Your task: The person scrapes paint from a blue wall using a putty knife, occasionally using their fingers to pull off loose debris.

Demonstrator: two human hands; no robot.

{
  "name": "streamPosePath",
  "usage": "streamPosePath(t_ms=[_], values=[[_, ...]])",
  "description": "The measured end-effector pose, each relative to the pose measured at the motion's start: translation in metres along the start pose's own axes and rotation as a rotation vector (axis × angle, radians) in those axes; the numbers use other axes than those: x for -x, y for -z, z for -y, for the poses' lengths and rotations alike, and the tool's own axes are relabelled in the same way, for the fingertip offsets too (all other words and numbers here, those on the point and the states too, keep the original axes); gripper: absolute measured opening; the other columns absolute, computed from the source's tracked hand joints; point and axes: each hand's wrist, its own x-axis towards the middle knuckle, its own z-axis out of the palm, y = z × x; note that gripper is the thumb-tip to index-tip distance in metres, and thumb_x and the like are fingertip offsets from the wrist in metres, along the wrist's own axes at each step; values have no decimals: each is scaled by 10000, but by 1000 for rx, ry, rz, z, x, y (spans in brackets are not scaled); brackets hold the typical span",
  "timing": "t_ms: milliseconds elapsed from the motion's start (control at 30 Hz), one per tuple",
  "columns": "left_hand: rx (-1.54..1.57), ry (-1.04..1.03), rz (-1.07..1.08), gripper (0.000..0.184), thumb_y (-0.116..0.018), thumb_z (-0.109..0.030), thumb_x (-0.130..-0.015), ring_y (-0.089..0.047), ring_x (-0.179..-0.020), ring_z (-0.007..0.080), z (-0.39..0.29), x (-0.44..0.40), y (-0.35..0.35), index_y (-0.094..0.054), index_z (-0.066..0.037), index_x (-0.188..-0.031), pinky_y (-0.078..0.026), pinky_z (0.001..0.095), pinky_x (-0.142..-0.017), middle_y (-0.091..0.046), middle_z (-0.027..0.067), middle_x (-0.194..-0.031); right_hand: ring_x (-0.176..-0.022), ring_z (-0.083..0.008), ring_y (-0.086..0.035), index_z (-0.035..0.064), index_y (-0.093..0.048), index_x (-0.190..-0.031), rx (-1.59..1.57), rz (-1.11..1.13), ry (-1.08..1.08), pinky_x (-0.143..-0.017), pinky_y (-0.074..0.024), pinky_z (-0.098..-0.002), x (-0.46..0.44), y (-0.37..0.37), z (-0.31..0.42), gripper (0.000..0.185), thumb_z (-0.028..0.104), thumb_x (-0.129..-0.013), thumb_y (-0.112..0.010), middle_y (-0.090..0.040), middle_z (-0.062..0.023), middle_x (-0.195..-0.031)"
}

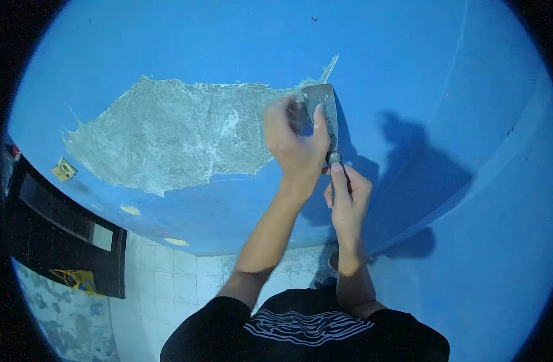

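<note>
Left grip (296, 137), with the bare grey patch (180, 136) of the blue wall (409, 60) at nine o'clock, has its thumb over the scraper (332, 114) — fingers curled at the near edge, though blur leaves it impossible to tell whether they pinch. Scraper next: by the patch's three o'clock end, blade towards twelve, handle towards six. It looks light and stiff, its metal probably slick, so the handle seems the surest hold. Right grip (350, 196), at five o'clock from the left, is closed round that handle.
</note>
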Motion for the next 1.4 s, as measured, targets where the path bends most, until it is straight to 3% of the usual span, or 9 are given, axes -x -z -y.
streamPosePath(t_ms=[33,100,133,200,333,1067,1233,1300,1400], values=[[-2,-3,0,166,-673,-141,-861,-619,-684,215,5,-4,-2,-602,1,-910,-474,336,-569,-631,91,-670,-446,-55,-405,-17,-613,-797,-3,1,1,-425,-267,-250,-1,2,-2,310,219,-991,-559,-457,22,-527],[181,-730,219,192,-695,-191,-838,-582,-740,214,1,-26,-4,-626,-37,-746,-465,355,-657,-606,81,-697,-450,-49,-398,-29,-642,-875,32,21,55,-430,-266,-248,-3,6,-6,257,188,-989,-563,-460,27,-540],[177,-735,221,192,-695,-191,-838,-582,-740,214,1,-32,-8,-626,-37,-746,-465,355,-657,-606,81,-697,-450,-49,-398,-29,-642,-875,26,23,55,-430,-266,-248,-4,7,-7,257,188,-989,-563,-460,27,-540],[233,-995,944,367,-679,-309,-842,-545,-720,259,4,-45,-18,-596,-42,-604,-449,381,-645,-569,87,-643,-457,-41,-400,-33,-637,-892,33,64,73,-436,-267,-244,-7,10,-6,243,174,-992,-557,-465,31,-551],[129,-1086,1174,536,-606,-437,-859,-479,-529,295,19,-57,-35,-553,-55,-486,-426,396,-584,-503,90,-495,-469,-31,-406,-31,-620,-853,108,17,78,-442,-269,-239,-8,6,-6,269,182,-999,-545,-463,32,-544],[72,-969,1298,420,-636,-397,-741,-551,-545,351,19,-72,-38,-591,-63,-489,-493,458,-572,-484,133,-445,-452,-77,-472,-40,-656,-774,21,-53,-94,-460,-329,-254,-11,-5,-7,366,269,-953,-573,-498,-17,-483],[84,-909,1193,400,-653,-387,-719,-559,-584,335,22,-65,-39,-589,-69,-484,-487,450,-575,-506,128,-465,-437,-61,-452,-48,-672,-791,-58,-117,-58,-439,-300,-243,-18,2,-21,304,207,-941,-602,-509,3,-499],[86,-944,1268,394,-653,-385,-716,-559,-586,338,21,-76,-37,-594,-68,-488,-496,442,-588,-509,128,-468,-409,-96,-448,-55,-660,-791,2,-53,-110,-412,-350,-243,-8,-11,-16,192,83,-911,-602,-640,-118,-702],[133,-923,1262,321,-647,-331,-665,-579,-588,346,15,-77,-38,-611,-55,-506,-511,437,-588,-545,139,-504,-407,-90,-443,-47,-645,-757,-64,-178,-154,-424,-350,-240,-5,-8,-3,224,99,-920,-594,-633,-111,-681]])
